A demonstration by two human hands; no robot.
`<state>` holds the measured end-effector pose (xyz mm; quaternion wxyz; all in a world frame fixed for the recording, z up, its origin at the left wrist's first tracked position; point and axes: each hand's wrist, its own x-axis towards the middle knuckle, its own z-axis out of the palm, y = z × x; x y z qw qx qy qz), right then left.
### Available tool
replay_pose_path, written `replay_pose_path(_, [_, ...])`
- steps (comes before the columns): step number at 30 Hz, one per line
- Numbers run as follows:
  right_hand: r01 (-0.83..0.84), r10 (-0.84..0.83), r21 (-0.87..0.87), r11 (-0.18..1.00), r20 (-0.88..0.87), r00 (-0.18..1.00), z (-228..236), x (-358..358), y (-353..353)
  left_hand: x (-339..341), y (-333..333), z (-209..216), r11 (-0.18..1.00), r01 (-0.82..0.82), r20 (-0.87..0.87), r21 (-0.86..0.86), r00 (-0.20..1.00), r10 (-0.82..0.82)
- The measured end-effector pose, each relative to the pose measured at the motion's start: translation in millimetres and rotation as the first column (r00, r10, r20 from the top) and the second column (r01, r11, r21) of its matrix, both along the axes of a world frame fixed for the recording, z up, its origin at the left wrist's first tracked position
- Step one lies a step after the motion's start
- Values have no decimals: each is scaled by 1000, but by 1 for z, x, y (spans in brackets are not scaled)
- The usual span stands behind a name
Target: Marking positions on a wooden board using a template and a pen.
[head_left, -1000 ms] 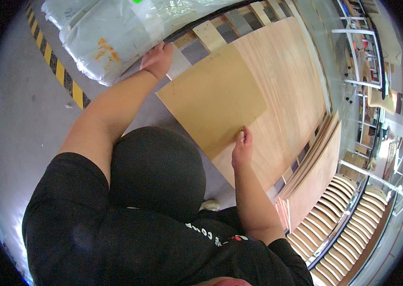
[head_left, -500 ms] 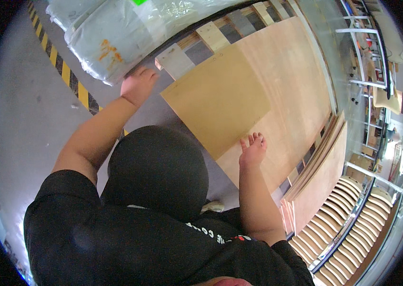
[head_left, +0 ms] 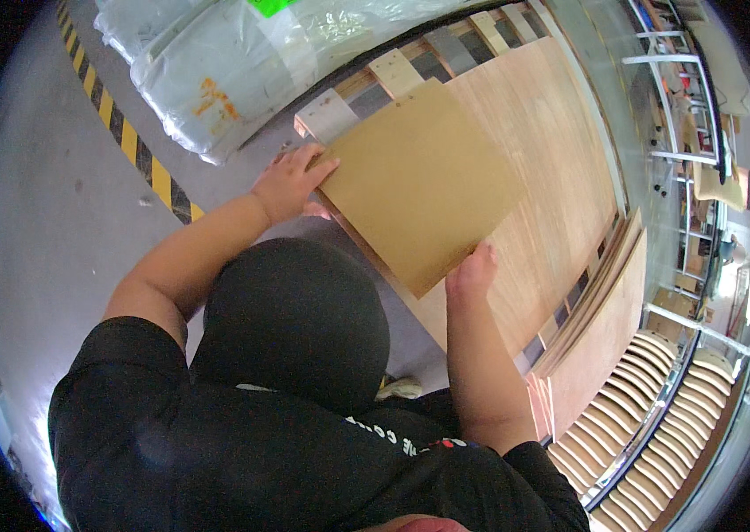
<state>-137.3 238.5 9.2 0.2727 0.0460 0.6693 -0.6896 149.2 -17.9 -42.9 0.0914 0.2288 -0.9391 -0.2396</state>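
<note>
A thin yellowish-brown board [head_left: 428, 182] lies over a larger pale plywood sheet [head_left: 543, 133], covering its left part. At the board's left corner my left hand [head_left: 291, 182] grips the edge, fingers on top and the thumb below. My right hand [head_left: 473, 269] is closed on the near right edge of the same board, its fingertips partly hidden. The board looks slightly lifted and shifted against the sheet beneath, though how far it is raised I cannot tell.
The sheet rests on a wooden pallet with slats [head_left: 397, 73]. Plastic-wrapped bundles [head_left: 207, 89] stand at the far left, beside yellow-black floor tape [head_left: 131, 146]. Thin panels [head_left: 601, 310] lean at the right, near racks of curved wooden pieces [head_left: 632, 377].
Both hands have closed on the brown board; the left came in from beside its corner. The board has moved slightly right and nearer to me, turning a little.
</note>
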Motion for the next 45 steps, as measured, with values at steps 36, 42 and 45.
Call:
replay_pose_path(36, [-66, 572, 992, 106, -6, 820, 119, -123, 364, 7, -14, -27, 592, -399, 285, 700, 917, 280])
replay_pose_path(42, [-384, 563, 914, -134, 389, 730, 38, -91, 481, -35, -26, 14, 585, -532, 493, 612, 835, 243])
replay_pose_path(45, [-422, 461, 905, 55, 352, 815, 5, -81, 491, -54, -22, 21, 591, -494, 464, 638, 859, 216])
